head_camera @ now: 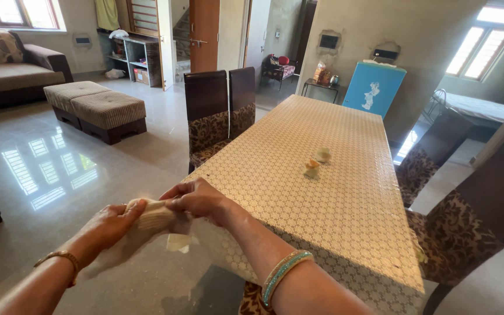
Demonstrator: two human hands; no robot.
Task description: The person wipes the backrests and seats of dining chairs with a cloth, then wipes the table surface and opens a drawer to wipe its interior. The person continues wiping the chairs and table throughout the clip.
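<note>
Cream ribbed cloth (pixel 154 219), beige lattice-patterned tablecloth (pixel 322 186).

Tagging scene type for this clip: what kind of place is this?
Most likely a home's open living and dining room: a long dining table under a patterned cover with upholstered chairs, a sofa with ottomans, and both hands holding a cream cloth.

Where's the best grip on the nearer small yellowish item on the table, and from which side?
Probably a pinch from above across the narrow body of the nearer small item. It appears to stand upright, alone on the patterned tablecloth, apart from the farther small item, so the top is clear. Its exact shape is too small to tell.
</note>
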